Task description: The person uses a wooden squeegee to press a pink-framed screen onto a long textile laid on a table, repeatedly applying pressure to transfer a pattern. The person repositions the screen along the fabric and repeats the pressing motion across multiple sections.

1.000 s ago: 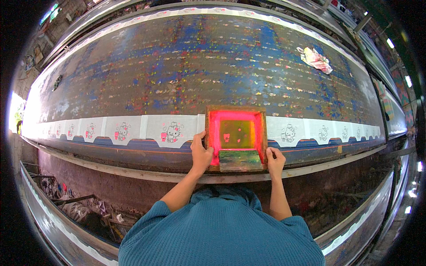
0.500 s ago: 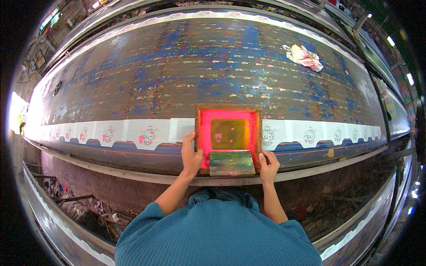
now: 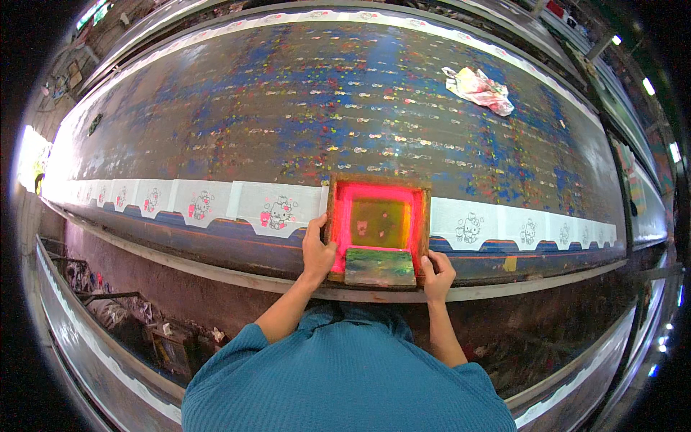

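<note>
A small wooden-framed printing screen [image 3: 425, 237] with bright pink inner edges and an olive-yellow mesh lies over the near row of white cut pieces. A flat paint-smeared squeegee [image 3: 380, 266], greenish on its face, rests inside its near end. My left hand [image 3: 317, 252] is closed on the frame's left side. At the near right corner, my right hand [image 3: 437, 275] grips it with the thumb on top. Just left of the screen is a white piece [image 3: 277, 205] with a line-drawn cartoon figure and pink patches. On the right, another piece [image 3: 471, 227] shows the outlines without pink.
The long dark table [image 3: 237, 137] is speckled with blue, red and yellow paint. A crumpled stained cloth [image 3: 479, 91] lies toward its far right. A ledge [image 3: 504, 289] runs along the near edge. More white pieces line the far edge.
Both hands and the screen have shifted right along the row, with the view moving too. A piece with pink patches now shows uncovered just left of the frame.
</note>
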`<state>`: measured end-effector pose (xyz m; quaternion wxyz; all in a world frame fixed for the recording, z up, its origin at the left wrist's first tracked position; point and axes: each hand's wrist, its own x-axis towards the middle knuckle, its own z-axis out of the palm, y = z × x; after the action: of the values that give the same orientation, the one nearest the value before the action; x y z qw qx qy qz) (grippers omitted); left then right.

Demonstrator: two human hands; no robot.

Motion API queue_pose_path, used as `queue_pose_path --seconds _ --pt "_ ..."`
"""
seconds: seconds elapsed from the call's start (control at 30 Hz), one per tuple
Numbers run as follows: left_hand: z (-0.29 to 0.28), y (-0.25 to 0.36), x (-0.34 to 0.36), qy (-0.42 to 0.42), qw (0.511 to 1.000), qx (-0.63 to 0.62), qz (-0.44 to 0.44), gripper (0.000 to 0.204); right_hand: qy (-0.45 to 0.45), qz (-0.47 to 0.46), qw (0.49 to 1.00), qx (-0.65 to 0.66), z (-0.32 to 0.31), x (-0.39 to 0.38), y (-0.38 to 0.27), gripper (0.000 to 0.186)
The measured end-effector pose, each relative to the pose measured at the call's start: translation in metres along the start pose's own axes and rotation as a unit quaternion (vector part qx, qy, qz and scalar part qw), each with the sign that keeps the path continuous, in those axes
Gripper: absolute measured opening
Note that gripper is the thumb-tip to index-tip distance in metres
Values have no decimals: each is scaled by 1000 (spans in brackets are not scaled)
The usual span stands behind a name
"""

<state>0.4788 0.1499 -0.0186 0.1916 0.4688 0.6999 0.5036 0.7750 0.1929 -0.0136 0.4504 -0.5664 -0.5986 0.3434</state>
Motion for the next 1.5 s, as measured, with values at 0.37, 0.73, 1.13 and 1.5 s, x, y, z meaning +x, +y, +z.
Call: queue_pose_path --seconds 0.37,0.73,1.13,1.5 --pt "4 8 0 -4 999 25 -37 57 -14 -49 999 13 -2 5 6 22" --pt "5 17 0 -9 997 66 -34 56 20 16 1000 15 2 3 6 17" --pt "7 18 2 -12 998 61 -29 55 37 72 993 88 2 8 17 17" --pt "7 19 1 -20 997 67 -23 53 54 -229 969 -78 1 -18 -43 24"
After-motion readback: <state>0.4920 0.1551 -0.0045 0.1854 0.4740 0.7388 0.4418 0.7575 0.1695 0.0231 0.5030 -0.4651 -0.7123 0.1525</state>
